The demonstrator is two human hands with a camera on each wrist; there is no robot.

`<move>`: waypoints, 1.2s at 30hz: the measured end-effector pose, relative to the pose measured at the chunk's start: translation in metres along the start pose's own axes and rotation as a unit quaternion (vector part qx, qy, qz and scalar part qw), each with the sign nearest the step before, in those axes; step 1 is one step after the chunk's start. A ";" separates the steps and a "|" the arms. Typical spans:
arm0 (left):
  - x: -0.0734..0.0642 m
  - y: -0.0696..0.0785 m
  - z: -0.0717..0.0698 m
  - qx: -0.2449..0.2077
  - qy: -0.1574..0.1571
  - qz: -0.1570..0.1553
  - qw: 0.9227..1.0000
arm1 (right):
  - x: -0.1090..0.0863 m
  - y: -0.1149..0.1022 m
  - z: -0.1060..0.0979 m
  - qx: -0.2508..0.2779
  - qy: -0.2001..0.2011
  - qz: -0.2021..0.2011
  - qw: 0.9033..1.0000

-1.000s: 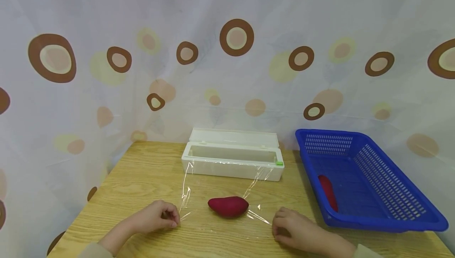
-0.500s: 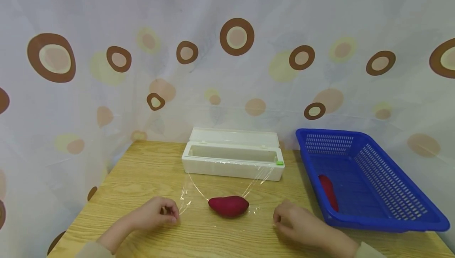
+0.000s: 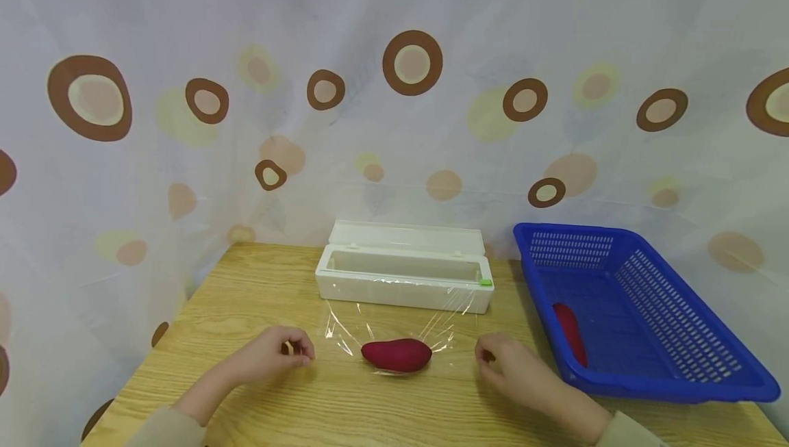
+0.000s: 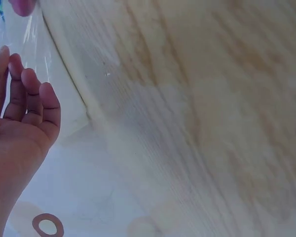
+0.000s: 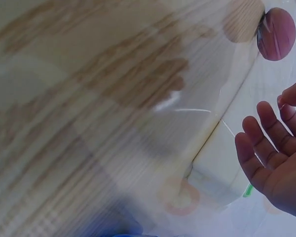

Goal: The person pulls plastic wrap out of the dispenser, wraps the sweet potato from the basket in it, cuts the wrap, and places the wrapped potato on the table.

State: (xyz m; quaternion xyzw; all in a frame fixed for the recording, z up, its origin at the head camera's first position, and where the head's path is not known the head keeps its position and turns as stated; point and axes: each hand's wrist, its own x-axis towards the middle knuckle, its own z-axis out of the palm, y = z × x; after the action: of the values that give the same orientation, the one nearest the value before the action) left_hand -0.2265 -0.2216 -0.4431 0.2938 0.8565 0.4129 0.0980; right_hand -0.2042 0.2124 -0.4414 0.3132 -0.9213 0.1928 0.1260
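Note:
A dark red sweet potato (image 3: 396,355) lies on the wooden table between the two hands. Thin clear cling film (image 3: 345,330) runs from the white dispenser box (image 3: 403,291) to around the sweet potato, with shiny creases at its ends. My left hand (image 3: 277,354) pinches a film edge between thumb and forefinger; in the left wrist view its other fingers (image 4: 50,101) curve loosely. On the other side, my right hand (image 3: 511,368) pinches the film too, thumb against forefinger in the right wrist view. Whether the film's near part covers the sweet potato is hard to see.
The dispenser's lid (image 3: 407,237) stands raised at the back, with a green piece (image 3: 485,283) at the box's right end. A blue plastic basket (image 3: 607,389) on the right holds another red sweet potato (image 3: 570,334). A patterned curtain (image 3: 370,146) hangs behind the table.
Both hands have moved slightly away from the person, toward the box, and lifted a little. The film's creases have shifted from beside the hands to close around the sweet potato, which stays put.

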 end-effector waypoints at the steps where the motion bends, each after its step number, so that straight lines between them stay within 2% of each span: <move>1: 0.002 -0.001 -0.001 0.003 0.003 -0.003 1.000 | 0.001 0.000 0.001 -0.002 0.005 0.002 1.000; 7: 0.011 -0.006 -0.004 -0.001 0.014 -0.018 1.000 | 0.006 0.000 0.003 0.001 0.014 0.030 0.999; 13: 0.018 -0.009 -0.004 -0.021 0.012 -0.036 0.999 | 0.012 0.001 0.006 -0.007 0.002 0.064 0.998; 19: 0.023 -0.009 -0.003 -0.029 0.023 -0.060 0.998 | 0.016 0.002 0.007 -0.004 -0.008 0.087 0.996; 28: 0.028 -0.013 -0.002 -0.049 0.042 -0.095 0.993 | 0.020 0.005 0.010 -0.008 -0.010 0.090 0.996; 36: 0.033 -0.009 0.001 -0.037 0.043 -0.118 0.991 | 0.023 0.010 0.017 -0.016 -0.013 0.074 0.997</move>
State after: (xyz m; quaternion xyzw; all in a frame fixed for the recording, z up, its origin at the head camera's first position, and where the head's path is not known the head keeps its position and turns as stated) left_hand -0.2563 -0.2066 -0.4484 0.1692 0.8725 0.4424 0.1199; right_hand -0.2299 0.2003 -0.4511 0.2445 -0.9466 0.1827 0.1043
